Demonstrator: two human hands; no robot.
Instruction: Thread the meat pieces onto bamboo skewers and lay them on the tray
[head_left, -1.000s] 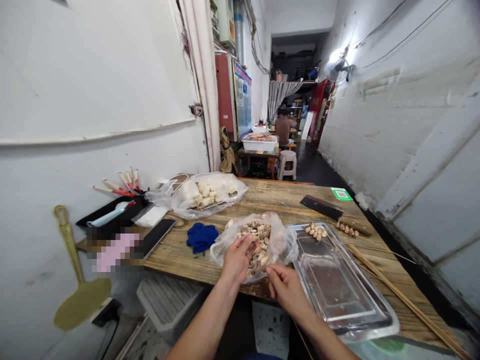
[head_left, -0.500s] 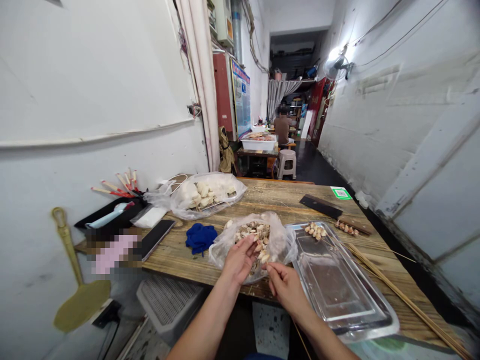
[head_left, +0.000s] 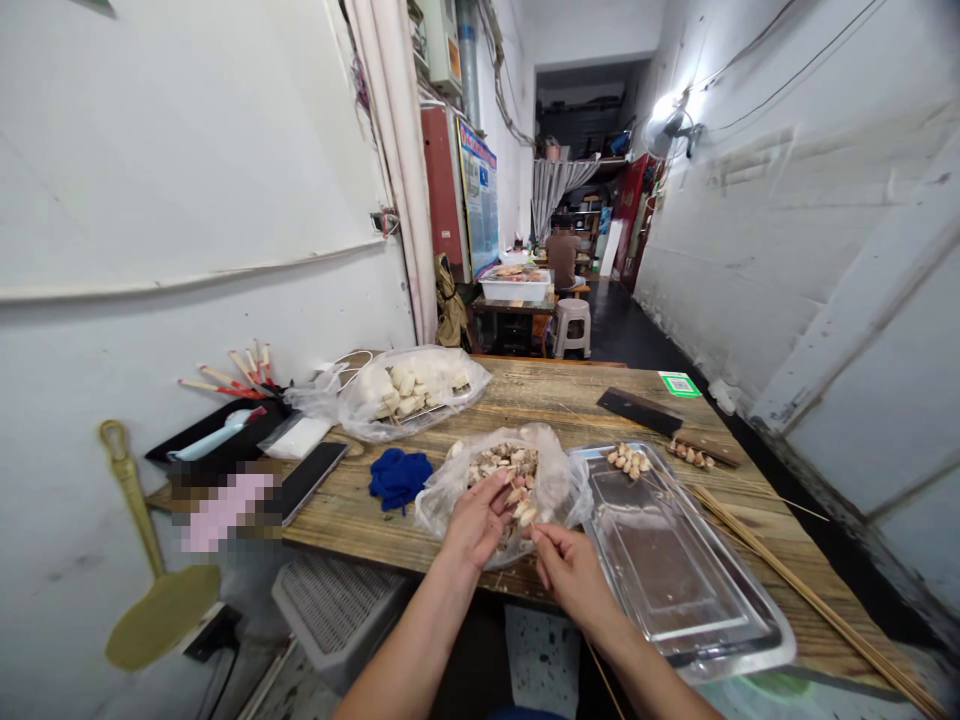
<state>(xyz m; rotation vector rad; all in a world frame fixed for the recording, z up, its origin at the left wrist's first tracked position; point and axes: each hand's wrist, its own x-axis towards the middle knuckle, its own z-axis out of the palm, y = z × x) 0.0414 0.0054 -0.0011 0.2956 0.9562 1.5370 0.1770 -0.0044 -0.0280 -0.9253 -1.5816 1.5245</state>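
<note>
A: What is the left hand [head_left: 474, 525] up to?

B: Its fingers are curled in narrow on the upper end of a short run of garlic cloves [head_left: 523, 512], though exactly which clove they press is too small to tell

A: And the right hand [head_left: 568, 562]?

B: Thumb and forefinger pinch a thin skewer [head_left: 604, 680] just below those cloves, and the rest of the stick trails down past the palm, beyond the near edge of the wooden surface [head_left: 517, 395]

A: So where are the cloves, exactly?

B: Between the two hands, in front of an open plastic bag [head_left: 559, 490] and partly covering it in this view. More loose garlic lies inside that bag

A: What sits to the right of it?

B: A metal tray [head_left: 660, 560], close by; whether bag and tray touch, I can't say. A cluster of threaded cloves [head_left: 628, 461] lies at the tray's far end, and another row of cloves [head_left: 690, 457] is at the wooden handle of a cleaver [head_left: 640, 411]. A bundle of bare sticks [head_left: 817, 602] runs along the tray's right side

A: And on the left?

B: A crumpled blue cloth [head_left: 400, 478] near the bag, and farther back a second clear bag [head_left: 442, 362] with pale pieces inside
</note>
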